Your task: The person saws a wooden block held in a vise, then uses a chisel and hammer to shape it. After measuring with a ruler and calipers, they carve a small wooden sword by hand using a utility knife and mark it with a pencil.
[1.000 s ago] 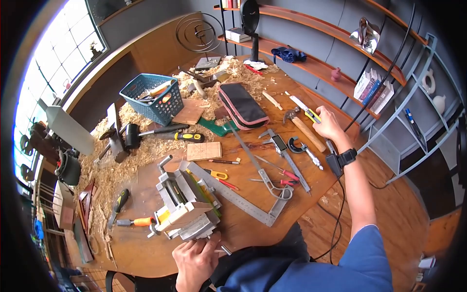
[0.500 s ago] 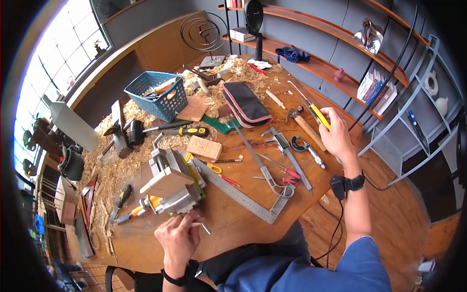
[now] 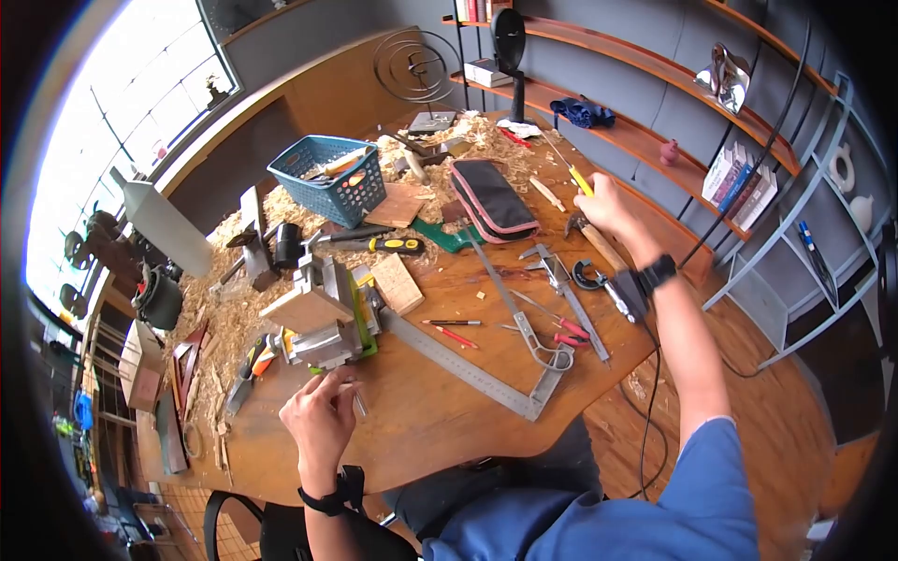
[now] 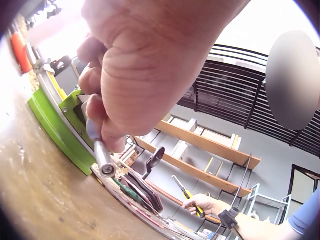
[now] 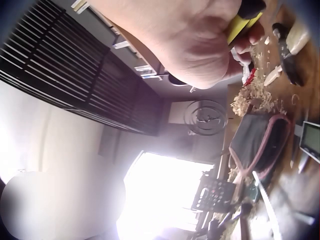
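At the table's near edge, my left hand curls its fingers round the metal handle of the vise; the left wrist view shows the handle's round end below the fingers. The vise stands just beyond the hand, with a light wooden block in it. My right hand is raised over the right side of the table and grips a yellow-handled tool whose thin blade points up and away. In the right wrist view part of its yellow handle shows in the fingers.
A steel square, calipers, a hammer and red-handled pliers lie right of the vise. Behind are a black case, a blue basket and wood shavings. Chisels lie left.
The vise has turned and shifted left, and my left hand has moved left with its handle. My right hand has shifted slightly left and farther away with the yellow-handled tool.
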A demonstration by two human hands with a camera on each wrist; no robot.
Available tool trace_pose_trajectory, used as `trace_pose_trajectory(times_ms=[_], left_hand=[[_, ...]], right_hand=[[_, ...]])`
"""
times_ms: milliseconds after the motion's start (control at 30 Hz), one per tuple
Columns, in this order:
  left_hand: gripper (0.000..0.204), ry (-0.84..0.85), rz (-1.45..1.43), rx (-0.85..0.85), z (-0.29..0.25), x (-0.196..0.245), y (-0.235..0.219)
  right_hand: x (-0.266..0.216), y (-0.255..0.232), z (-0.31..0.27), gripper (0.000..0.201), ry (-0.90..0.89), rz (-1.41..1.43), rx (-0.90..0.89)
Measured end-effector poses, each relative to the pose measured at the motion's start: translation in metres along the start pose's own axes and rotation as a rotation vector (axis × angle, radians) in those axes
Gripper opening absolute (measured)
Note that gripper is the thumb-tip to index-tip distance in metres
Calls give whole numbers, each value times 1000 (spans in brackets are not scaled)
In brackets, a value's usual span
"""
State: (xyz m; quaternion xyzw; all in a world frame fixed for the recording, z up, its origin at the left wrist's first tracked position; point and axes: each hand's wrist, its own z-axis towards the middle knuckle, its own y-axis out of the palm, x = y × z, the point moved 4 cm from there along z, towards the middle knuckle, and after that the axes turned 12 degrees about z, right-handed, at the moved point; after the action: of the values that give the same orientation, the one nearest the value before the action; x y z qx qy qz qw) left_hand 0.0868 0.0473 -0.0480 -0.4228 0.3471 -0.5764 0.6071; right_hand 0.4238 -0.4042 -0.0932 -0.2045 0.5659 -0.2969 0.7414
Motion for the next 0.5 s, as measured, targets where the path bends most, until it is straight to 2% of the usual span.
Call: trace_pose_trajectory(times_ms=[67,133,167,200,233,267,333,367,433,500], left_hand=[[17,-45,-10,-1,-1,-4,3],[21,-50,-64,6,-6,-3,-1],[30,-27,-97,-15,-10,-5,-6],[32,-62,-162,-59,-15,-7,-14],[34,-98,-230,-97,-19,-13,-23],[34,-160,-200,-78,-20,-30,-29],[35,-277,-399,-177,-35,-59,-26],[31,-317,-461,-183,-40,-83,-18],[29,-295,-341,-155,-47,-137,5],[28,-354,-203,-268,-49,-182,30]], right_hand=[[6,20,39,43,176,-129,-67],[0,32,52,48,203,-107,-156],[-8,36,53,46,167,-119,-170],[-29,42,42,44,290,-17,-223],[-29,49,47,41,219,-104,-148],[-24,54,52,34,232,-148,-158],[-22,59,55,27,300,-175,-176],[-8,63,65,29,220,-227,-168],[6,68,74,29,107,-256,-71],[-4,63,69,25,183,-167,-127]])
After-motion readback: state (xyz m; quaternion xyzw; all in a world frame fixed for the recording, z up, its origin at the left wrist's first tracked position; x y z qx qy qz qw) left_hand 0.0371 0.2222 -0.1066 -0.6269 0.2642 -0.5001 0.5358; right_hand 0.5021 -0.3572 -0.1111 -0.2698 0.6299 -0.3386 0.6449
